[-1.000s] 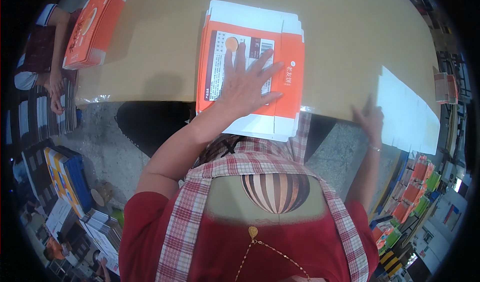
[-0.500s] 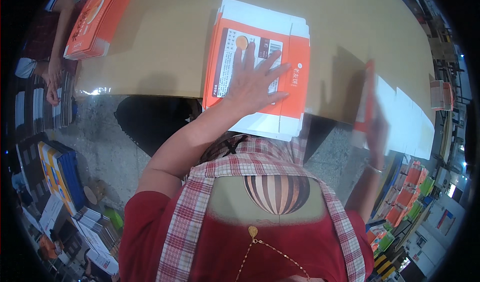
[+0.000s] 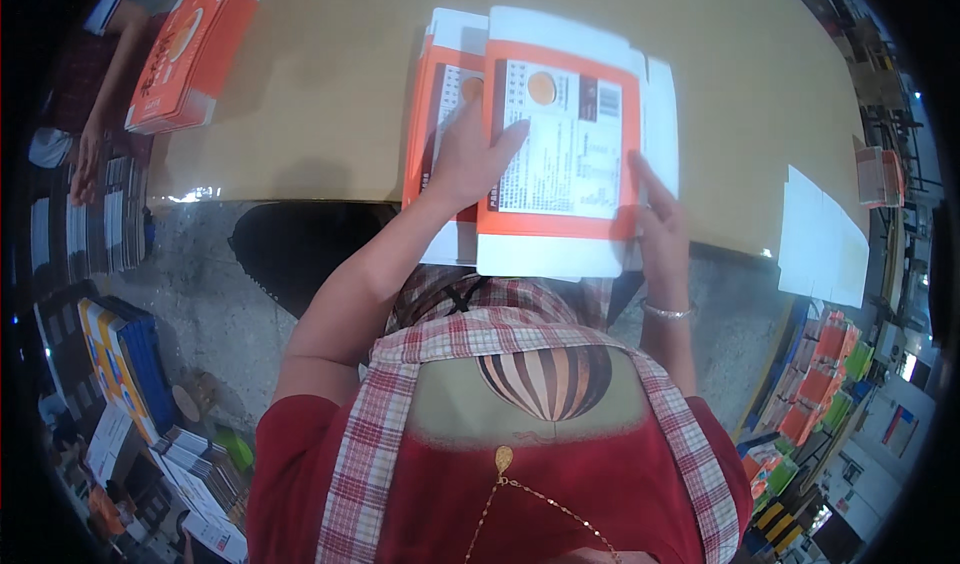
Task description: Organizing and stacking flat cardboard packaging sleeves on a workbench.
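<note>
An upper flat orange-and-white folding carton (image 3: 560, 144), its printed panel and small round biscuit picture facing up, lies tilted over a similar lower flat carton (image 3: 422, 119). My left hand (image 3: 466, 159) closes on the upper carton's left edge. Its thumb rests on the printed face, and the fingertips pass behind the edge, partly hidden. At the right edge my right hand (image 3: 660, 219) grips the same carton, its index finger stretched up along the side. White flaps (image 3: 660, 114) stick out beyond that right edge; what lies between the layers is hidden.
A stack of orange cartons (image 3: 185, 59) stands at the table's far left, near another person's arm (image 3: 108, 84). White flat sheets (image 3: 822, 239) overhang the right table edge (image 3: 735, 249). Blue-sided stacked boxes (image 3: 130, 354) sit on the floor at left.
My right hand has come in from the right-hand pile with a flat carton, now over the one in front of me. My left hand has shifted from lying spread to the carton's left edge.
</note>
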Demonstrator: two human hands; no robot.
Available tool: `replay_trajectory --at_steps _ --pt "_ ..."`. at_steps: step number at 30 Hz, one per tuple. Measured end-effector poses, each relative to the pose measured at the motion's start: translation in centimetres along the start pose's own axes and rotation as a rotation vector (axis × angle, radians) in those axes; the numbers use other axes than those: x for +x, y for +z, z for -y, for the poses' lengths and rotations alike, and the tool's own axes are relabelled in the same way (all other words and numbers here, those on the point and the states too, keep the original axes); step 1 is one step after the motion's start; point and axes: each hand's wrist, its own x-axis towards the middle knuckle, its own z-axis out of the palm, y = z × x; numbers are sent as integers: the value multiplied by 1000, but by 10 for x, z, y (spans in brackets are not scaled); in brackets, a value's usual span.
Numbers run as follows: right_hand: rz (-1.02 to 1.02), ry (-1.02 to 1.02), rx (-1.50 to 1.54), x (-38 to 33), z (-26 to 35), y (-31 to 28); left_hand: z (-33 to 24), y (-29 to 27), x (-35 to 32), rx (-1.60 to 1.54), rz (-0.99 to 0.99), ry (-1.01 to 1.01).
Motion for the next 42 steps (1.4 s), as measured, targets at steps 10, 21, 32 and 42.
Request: replay_trajectory --at_steps 10,21,32,42 --pt "37 -10 -811 6 19 19 -11 5 -18 1082 -326 292" --pt "140 -242 -1041 23 28 67 5 2 2 1225 57 367" --pt "146 -503 -739 54 6 45 23 13 -5 1104 88 367" --pt "36 -584 -1352 42 -11 84 26 20 -6 1086 -47 400"
